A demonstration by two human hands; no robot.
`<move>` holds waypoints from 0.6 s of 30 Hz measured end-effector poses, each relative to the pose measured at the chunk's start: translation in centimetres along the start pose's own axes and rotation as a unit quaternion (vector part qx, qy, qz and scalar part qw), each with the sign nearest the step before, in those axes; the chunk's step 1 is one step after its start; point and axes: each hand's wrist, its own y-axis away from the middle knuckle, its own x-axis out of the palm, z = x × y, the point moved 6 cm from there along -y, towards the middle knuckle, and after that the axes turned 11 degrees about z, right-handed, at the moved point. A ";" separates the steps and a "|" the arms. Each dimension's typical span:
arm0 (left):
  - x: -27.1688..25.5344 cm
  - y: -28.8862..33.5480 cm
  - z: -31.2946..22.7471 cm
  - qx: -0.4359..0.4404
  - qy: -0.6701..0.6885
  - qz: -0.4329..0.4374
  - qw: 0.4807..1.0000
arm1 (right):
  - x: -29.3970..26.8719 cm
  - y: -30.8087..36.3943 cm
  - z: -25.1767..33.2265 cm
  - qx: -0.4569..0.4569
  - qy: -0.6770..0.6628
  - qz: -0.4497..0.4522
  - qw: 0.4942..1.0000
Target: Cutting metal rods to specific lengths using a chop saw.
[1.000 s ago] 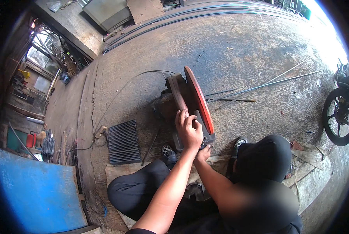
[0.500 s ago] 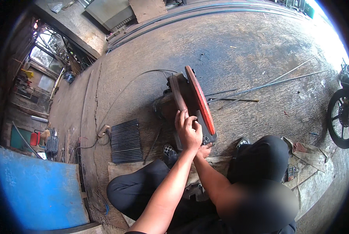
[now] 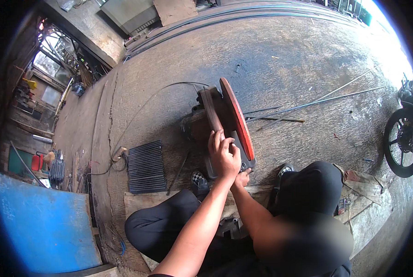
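Observation:
A floor-standing chop saw with a dark metal body and a red guard (image 3: pixel 238 121) stands on the ground in front of me. Its long brownish arm (image 3: pixel 211 111) points back toward me. My left hand (image 3: pixel 226 158) is closed around the near end of that arm, which serves as the handle. Lower down, my right hand (image 3: pixel 243 177) is at the near right corner of the saw's base (image 3: pixel 249 163), its fingers curled. The left wrist partly covers it, and what it grips is hidden.
Left of the saw lies a row of short dark rods (image 3: pixel 145 167). Thin bars (image 3: pixel 326 98) extend right of it. Long pipes (image 3: pixel 243 16) lie at the back. A blue panel (image 3: pixel 45 221) stands at lower left, a motorcycle wheel (image 3: pixel 400 143) at right. A cable (image 3: pixel 146 104) curves across the floor.
The view has shifted slightly. Both hands keep their places on the saw, and nothing else has visibly moved.

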 end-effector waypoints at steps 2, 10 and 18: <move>0.1 0.0 -0.1 0.001 0.005 0.000 1.000 | 0.1 -0.8 -0.1 -0.006 0.034 0.010 0.999; 0.0 0.2 0.3 -0.012 0.004 0.008 1.000 | 0.9 -0.1 -0.8 0.062 -0.035 0.020 0.997; 0.2 0.1 0.0 -0.002 0.001 0.005 1.000 | 0.7 -0.8 -2.3 -0.011 -0.066 0.061 0.996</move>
